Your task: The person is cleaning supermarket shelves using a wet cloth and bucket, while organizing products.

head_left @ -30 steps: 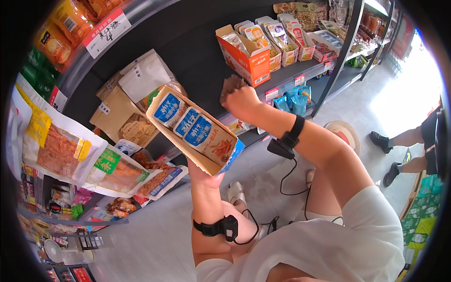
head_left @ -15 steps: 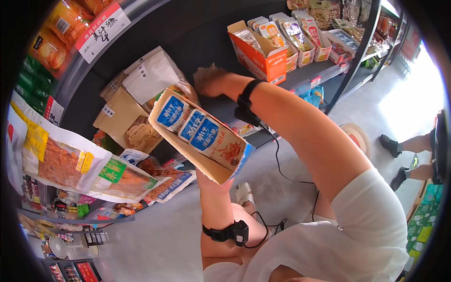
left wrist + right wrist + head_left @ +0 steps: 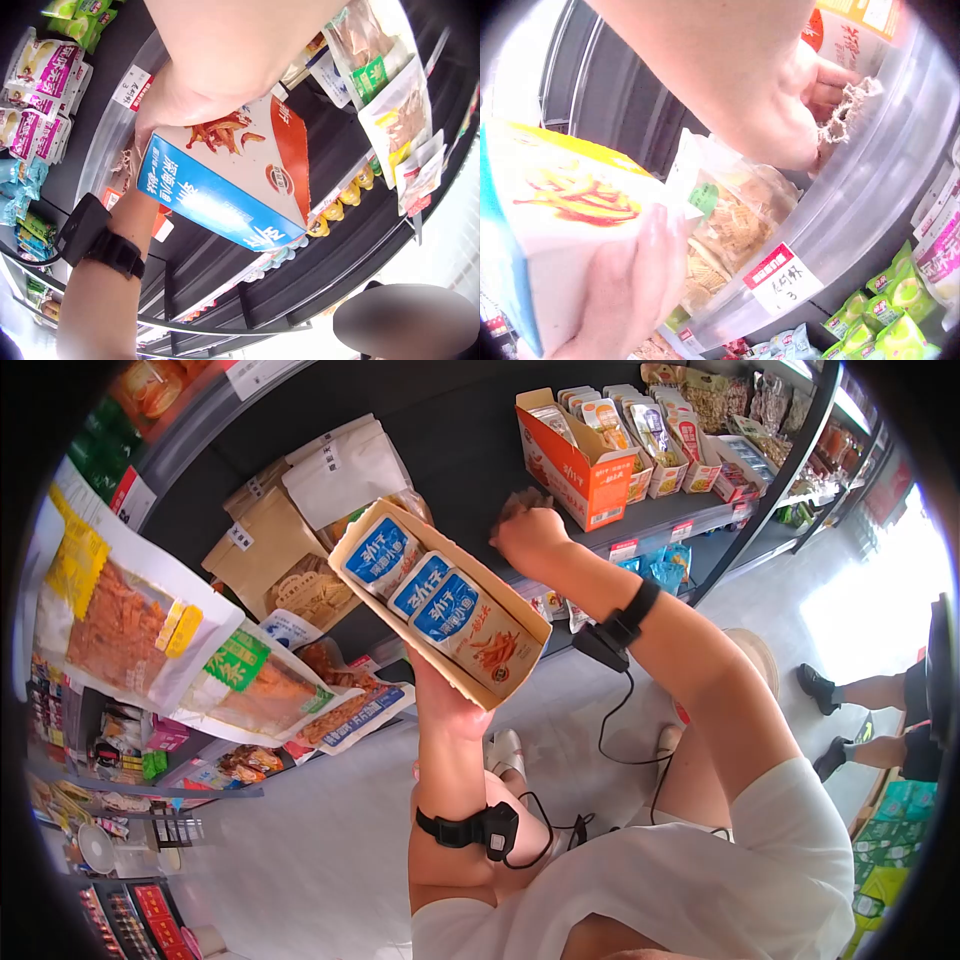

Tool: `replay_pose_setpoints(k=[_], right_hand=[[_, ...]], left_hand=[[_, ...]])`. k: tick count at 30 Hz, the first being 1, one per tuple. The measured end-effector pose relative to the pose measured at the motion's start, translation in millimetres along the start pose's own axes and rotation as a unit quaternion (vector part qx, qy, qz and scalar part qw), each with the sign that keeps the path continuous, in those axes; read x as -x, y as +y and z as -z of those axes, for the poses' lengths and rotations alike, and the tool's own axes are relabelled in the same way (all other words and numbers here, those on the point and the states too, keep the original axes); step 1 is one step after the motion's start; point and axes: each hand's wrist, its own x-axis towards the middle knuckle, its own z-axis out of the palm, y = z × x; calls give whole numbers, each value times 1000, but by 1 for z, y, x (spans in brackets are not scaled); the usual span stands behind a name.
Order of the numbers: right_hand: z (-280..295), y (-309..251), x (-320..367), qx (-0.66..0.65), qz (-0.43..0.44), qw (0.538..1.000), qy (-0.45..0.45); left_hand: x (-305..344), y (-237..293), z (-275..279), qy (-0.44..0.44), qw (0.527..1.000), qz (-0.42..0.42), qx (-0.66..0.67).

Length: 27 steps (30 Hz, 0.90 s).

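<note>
My left hand [image 3: 450, 695] grips an open cardboard display box [image 3: 570, 180] from below, its fingers along the side in the right wrist view. The box is tilted, blue and white outside, and blue-topped snack packets [image 3: 440, 605] lie inside. Over the shelf, my right hand [image 3: 535, 542] is curled round a crumpled greyish-brown cloth [image 3: 524, 503]. In the right wrist view, the cloth [image 3: 849, 109] sticks out of the curled fingers by the shelf's clear front strip. An orange snack box [image 3: 580, 470] stands just right of that hand.
Left of the held box stand paper snack bags [image 3: 285, 550], with hanging snack pouches [image 3: 130, 610] nearer me. Boxed packets [image 3: 655, 445] line the shelf to the right, up to a black upright [image 3: 770, 500]. Another person's legs [image 3: 870, 725] are at the far right.
My right hand with the cloth went left behind the held box, then came back right beside the orange box. The held box has risen slightly, showing more of its inside.
</note>
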Motion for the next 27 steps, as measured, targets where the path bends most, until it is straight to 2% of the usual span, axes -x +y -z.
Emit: replay_pose_setpoints(k=[3, 4, 7, 9, 11, 13, 14, 17, 19, 20, 23, 26, 27], right_hand=[[11, 5, 18, 34, 27, 999, -32], [17, 5, 22, 46, 36, 997, -40], [36, 13, 34, -8, 59, 997, -51], [45, 22, 47, -145, 34, 988, 45], [59, 32, 64, -293, 18, 950, 105], [78, 45, 85, -448, 6, 884, 131], [83, 55, 93, -523, -4, 845, 111], [102, 79, 128, -619, -76, 780, 46], [103, 87, 151, -631, -40, 772, 63], [103, 90, 163, -636, -20, 768, 71], [107, 89, 197, -548, 92, 818, 150], [134, 66, 231, -501, 96, 857, 72], [132, 61, 233, -458, 121, 875, 101]], left_hand=[[0, -7, -8, 11, 1000, -21, -15], [-1, -10, -7, 39, 998, -23, -50], [-4, -16, -6, 60, 997, -2, -41], [-5, -23, -10, 69, 996, 1, -49], [-4, -31, -24, 67, 997, -5, -43], [-6, -33, -25, 56, 997, 13, -46], [-9, -33, -22, 51, 998, 21, -44], [-11, -38, -20, 45, 998, 31, -36], [-15, -42, -10, 56, 998, 32, -26], [-16, -43, -5, 28, 998, 46, -24], [-20, -53, -1, 30, 998, 48, -25], [-21, -65, -10, 5, 996, 75, -39], [-21, -70, -11, 3, 995, 88, -40]])
